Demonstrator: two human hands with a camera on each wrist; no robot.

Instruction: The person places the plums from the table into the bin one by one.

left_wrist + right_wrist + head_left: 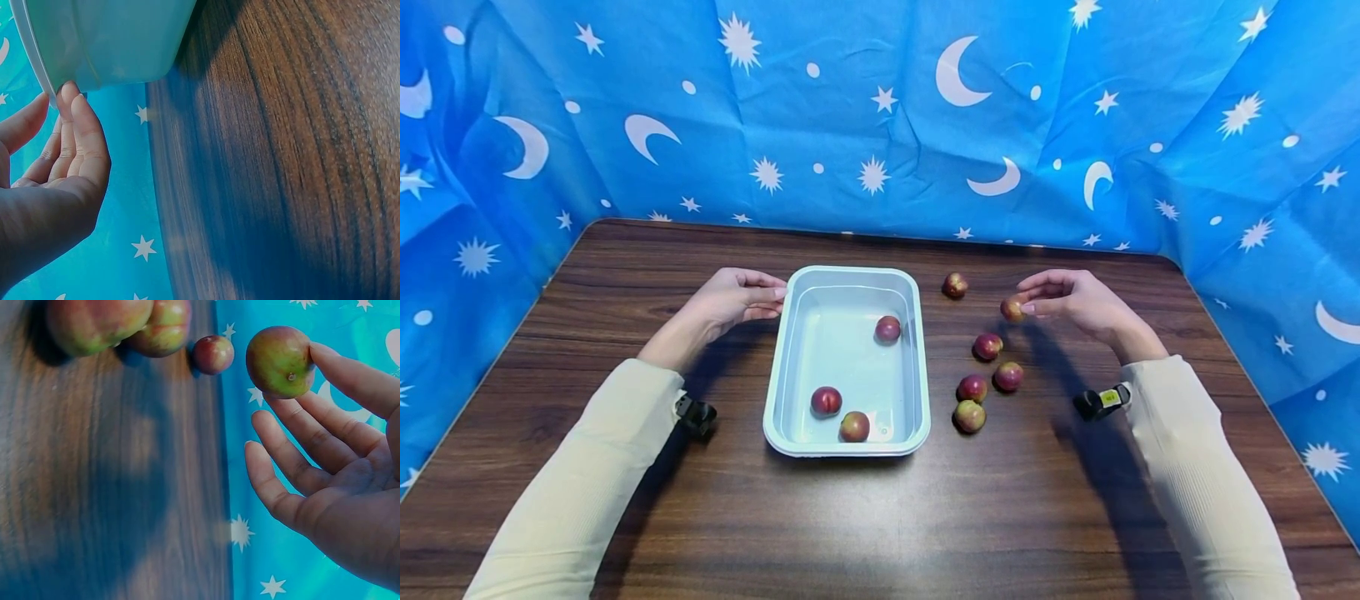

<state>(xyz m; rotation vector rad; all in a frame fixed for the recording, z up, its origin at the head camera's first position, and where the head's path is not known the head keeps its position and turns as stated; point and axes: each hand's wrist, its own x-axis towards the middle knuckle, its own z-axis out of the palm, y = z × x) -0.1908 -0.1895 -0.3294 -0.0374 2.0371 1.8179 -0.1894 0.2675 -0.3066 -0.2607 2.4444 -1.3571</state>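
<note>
A white plastic tray (842,350) stands on the table with three plums inside: one dark red plum (826,402) and one mottled plum (854,427) near its front, and another plum (887,329) toward the right wall. At the tray's left rim, my left hand (726,302) pinches the edge between thumb and fingers, as the left wrist view shows. My right hand (1078,302) pinches a red-green plum (280,362) between thumb and fingertips, above the table to the right of the tray. Its ring and little fingers extend loosely below the fruit.
Right of the tray, several loose plums lie on the dark wooden table (880,533): one plum (956,285) stands apart at the back, while others cluster nearer the front, such as a greenish plum (969,417). A blue star-patterned cloth (850,100) hangs behind the table.
</note>
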